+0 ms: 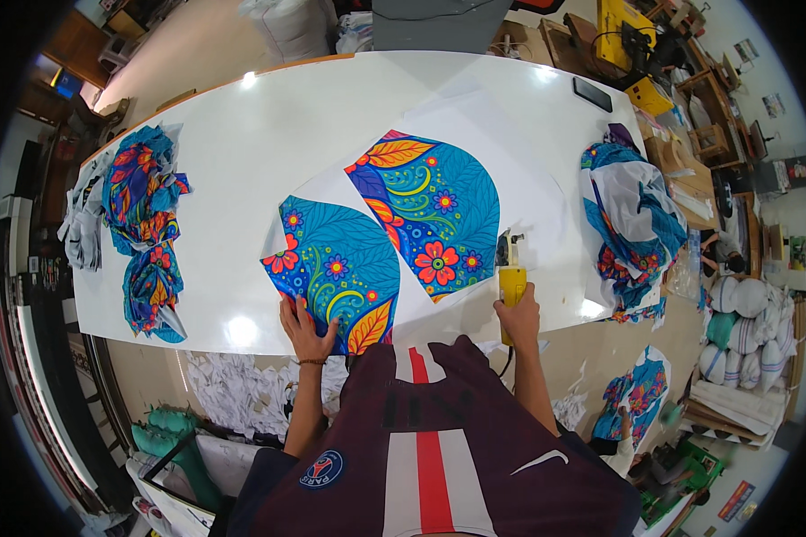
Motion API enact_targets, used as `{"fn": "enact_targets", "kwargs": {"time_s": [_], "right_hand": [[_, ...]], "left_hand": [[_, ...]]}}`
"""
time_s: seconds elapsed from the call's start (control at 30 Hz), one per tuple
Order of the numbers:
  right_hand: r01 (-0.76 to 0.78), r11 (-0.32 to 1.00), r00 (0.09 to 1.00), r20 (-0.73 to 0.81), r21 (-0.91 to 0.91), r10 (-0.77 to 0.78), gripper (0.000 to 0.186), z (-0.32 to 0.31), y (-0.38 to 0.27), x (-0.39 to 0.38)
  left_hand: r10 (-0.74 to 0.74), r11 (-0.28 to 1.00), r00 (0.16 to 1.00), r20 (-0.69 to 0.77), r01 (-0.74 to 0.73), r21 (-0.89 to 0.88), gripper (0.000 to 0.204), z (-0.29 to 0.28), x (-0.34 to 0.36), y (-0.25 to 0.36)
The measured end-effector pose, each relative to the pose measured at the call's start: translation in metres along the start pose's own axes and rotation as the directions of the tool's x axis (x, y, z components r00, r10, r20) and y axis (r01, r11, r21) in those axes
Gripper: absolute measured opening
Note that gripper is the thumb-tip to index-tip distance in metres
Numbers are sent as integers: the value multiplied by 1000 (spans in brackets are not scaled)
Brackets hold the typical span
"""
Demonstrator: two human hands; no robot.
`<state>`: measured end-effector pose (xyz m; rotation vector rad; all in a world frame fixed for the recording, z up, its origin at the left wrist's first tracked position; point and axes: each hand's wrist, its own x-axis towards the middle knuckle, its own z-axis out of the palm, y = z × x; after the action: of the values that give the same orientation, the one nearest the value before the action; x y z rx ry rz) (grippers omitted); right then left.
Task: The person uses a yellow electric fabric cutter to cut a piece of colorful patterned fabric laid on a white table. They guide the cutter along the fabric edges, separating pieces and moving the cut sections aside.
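Observation:
My left hand [309,333] lies with its fingers spread on the near edge of a blue floral fabric piece [331,259]. A second floral piece [457,201], with a rounded right side, sits just beyond it to the right, on white sheet material [533,192]. In my right hand [521,318] is a yellow electric fabric cutter [511,285], gripped round its body. The cutter's metal head [509,246] points away from me, close to the right edge of the second piece. Its cord hangs down at the table's near edge.
Crumpled floral fabric [143,224] is heaped at the left end of the white table [233,179]. Another heap [631,215] lies at the right. A phone [592,94] rests at the far right corner. White scraps [233,385] cover the floor. A person's arm [625,434] shows at lower right.

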<state>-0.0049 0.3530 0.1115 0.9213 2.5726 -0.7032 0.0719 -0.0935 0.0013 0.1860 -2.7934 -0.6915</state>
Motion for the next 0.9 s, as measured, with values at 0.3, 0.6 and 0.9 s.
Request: {"fn": "enact_targets", "kwargs": {"time_s": [0.3, 0.6, 0.9], "right_hand": [[81, 996, 996, 32, -40, -80, 66, -27, -22, 62], [252, 962, 965, 102, -103, -242, 64, -52, -42, 135], [469, 859, 873, 256, -207, -415, 66, -80, -77, 210]], "left_hand": [[-182, 978, 983, 26, 183, -97, 93, -9, -6, 2], [-412, 909, 905, -106, 416, 15, 85, -31, -61, -4], [-689, 681, 701, -183, 713, 167, 78, -41, -158, -7]]}}
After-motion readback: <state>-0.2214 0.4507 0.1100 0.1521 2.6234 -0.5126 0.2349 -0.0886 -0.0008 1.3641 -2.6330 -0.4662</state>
